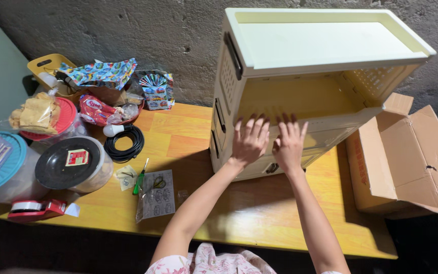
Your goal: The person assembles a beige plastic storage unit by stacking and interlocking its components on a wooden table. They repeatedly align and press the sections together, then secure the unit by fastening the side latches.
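A cream plastic storage cabinet (325, 45) stands on the orange wooden table (259, 213), against the concrete wall. Its upper compartment is open at the front, with perforated side walls. My left hand (249, 141) and my right hand (289, 144) lie flat, fingers spread, on the front panel just below that opening. Both palms press on the panel side by side, and neither holds anything. Dark handles run down the cabinet's left side.
An open cardboard box (406, 157) sits right of the cabinet. On the left lie a coiled black cable with a bulb (123, 142), a green screwdriver (140, 178), a bagged instruction sheet (155, 195), lidded containers (72, 165), a red tape dispenser (34, 209) and snack packets (100, 109).
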